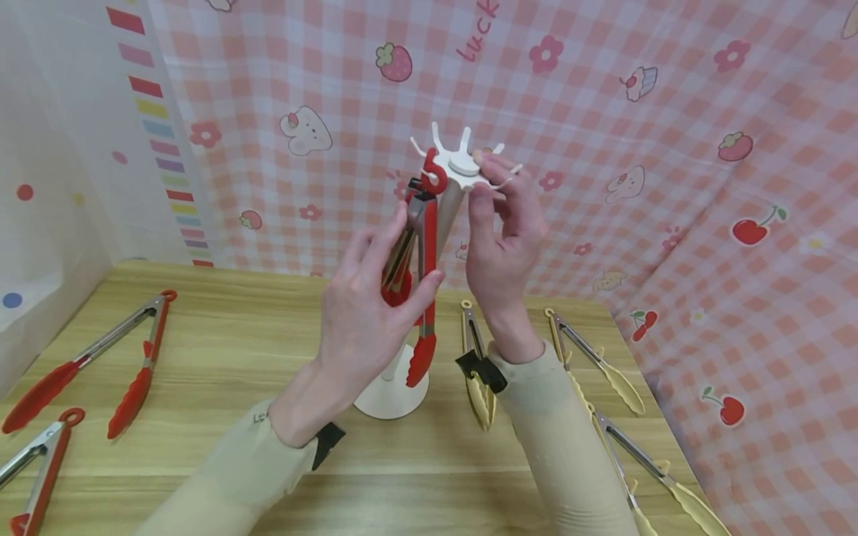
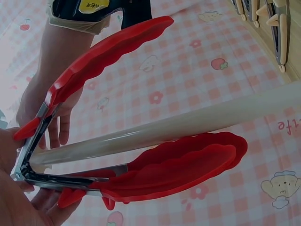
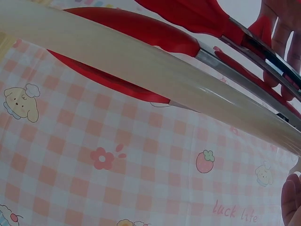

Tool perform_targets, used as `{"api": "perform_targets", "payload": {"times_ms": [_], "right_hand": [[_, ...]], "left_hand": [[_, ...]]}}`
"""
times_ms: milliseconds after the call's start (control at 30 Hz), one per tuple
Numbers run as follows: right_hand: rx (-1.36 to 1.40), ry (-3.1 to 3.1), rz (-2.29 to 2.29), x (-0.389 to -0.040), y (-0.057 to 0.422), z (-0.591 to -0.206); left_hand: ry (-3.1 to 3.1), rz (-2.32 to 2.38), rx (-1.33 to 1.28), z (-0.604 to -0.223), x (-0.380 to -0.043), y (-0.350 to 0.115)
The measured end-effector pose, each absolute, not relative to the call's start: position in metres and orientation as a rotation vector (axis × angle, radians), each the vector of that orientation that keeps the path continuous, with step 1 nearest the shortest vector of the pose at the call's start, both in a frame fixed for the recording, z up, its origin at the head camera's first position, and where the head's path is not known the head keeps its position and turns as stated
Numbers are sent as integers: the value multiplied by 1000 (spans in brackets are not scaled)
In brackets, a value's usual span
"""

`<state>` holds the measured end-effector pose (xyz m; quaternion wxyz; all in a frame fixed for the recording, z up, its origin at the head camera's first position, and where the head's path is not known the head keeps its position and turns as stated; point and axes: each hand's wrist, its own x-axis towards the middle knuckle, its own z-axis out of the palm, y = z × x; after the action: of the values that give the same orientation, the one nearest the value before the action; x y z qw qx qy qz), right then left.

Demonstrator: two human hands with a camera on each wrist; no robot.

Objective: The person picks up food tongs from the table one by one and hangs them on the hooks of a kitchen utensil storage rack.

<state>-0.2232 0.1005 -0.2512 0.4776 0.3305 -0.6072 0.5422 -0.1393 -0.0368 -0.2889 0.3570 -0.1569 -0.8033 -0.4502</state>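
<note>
A white utensil stand [image 1: 450, 216] with a ring of hooks leans, its round base [image 1: 391, 398] tilted. Red-tipped tongs [image 1: 429, 253] hang by their red loop from a near-left hook, with more red tong heads [image 2: 174, 174] close against the pole [image 2: 188, 125]. My left hand [image 1: 365, 305] holds the tongs between thumb and fingers, just below the hooks; the tongs' arms are spread in the left wrist view. At the top of the stand, my right hand [image 1: 506, 231] pinches the hook disc [image 1: 462, 165] by its right edge.
Two red tongs [image 1: 150, 350] [image 1: 50, 461] lie spread on the left of the wooden table [image 1: 221, 417]. Several cream-yellow tongs [image 1: 477, 365] [image 1: 603, 365] [image 1: 643, 454] lie on the right. A pink checked cloth [image 1: 322, 89] hangs behind the table and along its right side.
</note>
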Motion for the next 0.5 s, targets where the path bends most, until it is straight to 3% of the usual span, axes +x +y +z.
{"api": "perform_targets", "payload": {"times_ms": [500], "right_hand": [[800,-1476,1336,-222,101,-252]], "left_hand": [[-2027,-1167,-426,-295,-145,-34]]}}
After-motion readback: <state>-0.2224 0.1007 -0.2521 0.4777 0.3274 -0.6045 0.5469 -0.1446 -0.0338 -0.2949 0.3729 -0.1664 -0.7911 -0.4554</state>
